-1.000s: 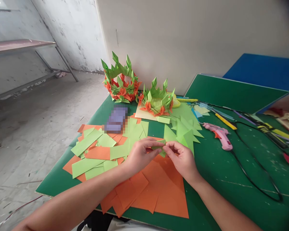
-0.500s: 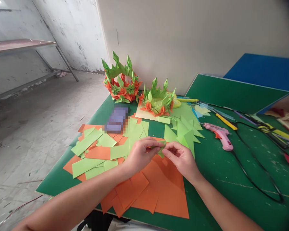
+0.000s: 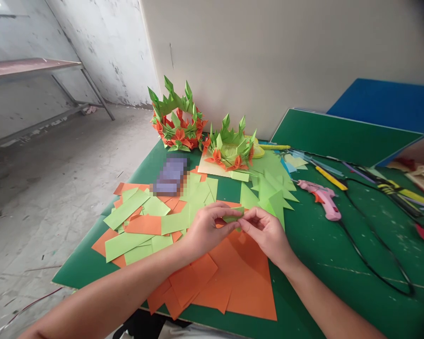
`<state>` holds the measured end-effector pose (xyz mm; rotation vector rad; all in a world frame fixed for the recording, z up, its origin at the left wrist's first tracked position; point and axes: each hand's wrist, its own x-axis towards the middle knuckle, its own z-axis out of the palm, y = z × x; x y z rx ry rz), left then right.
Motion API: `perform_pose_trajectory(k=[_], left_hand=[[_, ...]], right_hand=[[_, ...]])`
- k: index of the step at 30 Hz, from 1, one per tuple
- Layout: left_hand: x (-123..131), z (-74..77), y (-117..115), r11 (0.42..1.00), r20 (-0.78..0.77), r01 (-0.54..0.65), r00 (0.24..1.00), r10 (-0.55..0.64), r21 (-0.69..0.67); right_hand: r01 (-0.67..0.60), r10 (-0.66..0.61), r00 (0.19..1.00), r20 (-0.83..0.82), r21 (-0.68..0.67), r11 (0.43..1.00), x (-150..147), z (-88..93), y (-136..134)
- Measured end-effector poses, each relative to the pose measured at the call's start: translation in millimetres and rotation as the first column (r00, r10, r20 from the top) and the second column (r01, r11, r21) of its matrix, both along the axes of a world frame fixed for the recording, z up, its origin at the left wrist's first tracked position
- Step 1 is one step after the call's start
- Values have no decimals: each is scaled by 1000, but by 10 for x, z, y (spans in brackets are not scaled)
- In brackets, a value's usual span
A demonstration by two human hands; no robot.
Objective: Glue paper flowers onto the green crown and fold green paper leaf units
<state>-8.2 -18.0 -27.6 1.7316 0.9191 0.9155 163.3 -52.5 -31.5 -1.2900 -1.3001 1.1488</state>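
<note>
A small folded piece of green paper [image 3: 236,214] is pinched between my two hands, just above the orange sheets. My left hand [image 3: 212,226] grips its left side with thumb and fingers, while my right hand [image 3: 265,230] pinches the right end; the fingers cover much of it. Beneath them spread large orange paper sheets [image 3: 247,278]. Green paper strips [image 3: 127,245] and orange pieces lie in a loose heap to the left. Beyond my hands stand two green and orange folded-paper crowns, a taller one [image 3: 178,125] and a smaller one [image 3: 231,148].
A pink glue gun [image 3: 321,197] with a black cord lies on the green table [image 3: 339,287] at right, near a yellow-handled tool [image 3: 330,178]. A blurred purple object [image 3: 170,175] is left of centre. Pointed green paper pieces [image 3: 268,188] lie behind my right hand.
The fingers of my left hand have lifted and parted slightly from the thumb, so more of the folded green paper shows. My right hand keeps its pinch in nearly the same place.
</note>
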Motion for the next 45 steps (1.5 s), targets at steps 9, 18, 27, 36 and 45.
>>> perform_pose_trajectory(k=[9,18,27,36,45], left_hand=[[-19,-7,6,999,-21,7,1000,-8,-44],[-17,80,26,968,13,17,1000,-14,-249],[-9,55,64,891,52,107,994,-93,-441],[-12,-110,-5,983,109,127,988,-113,-133],[43,-30,13,796,354,186,935,38,-577]], right_hand=[[-18,17,1000,-2,-51,999,-3,-22,4],[-45,10,979,-205,-166,985,-2,-3,17],[-139,93,969,-230,-193,971,17,-29,-11],[-104,96,992,-87,-96,990,4,-53,1],[-4,-12,976,-216,-72,997,-20,32,-5]])
